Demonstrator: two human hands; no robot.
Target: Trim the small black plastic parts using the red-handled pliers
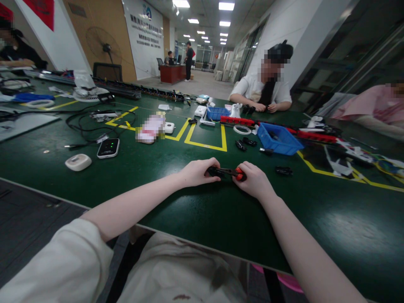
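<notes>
Over the green table (202, 210), my left hand (202, 171) is closed around a small black part (214, 171). My right hand (251, 179) grips pliers with red-orange handles (240, 174). The dark jaws of the pliers point left and meet the black part between my two hands. Fine detail at the contact is too small to tell. Several similar black parts (250, 142) lie on the table beyond my right hand, and another black piece (284, 170) rests to its right.
A blue bin (277, 141) stands behind my right hand, near a white tape roll (242, 130). At left are a white device (108, 148), a cream case (78, 162) and black cables. A person (265, 88) sits across the table; another, in pink, sits at right.
</notes>
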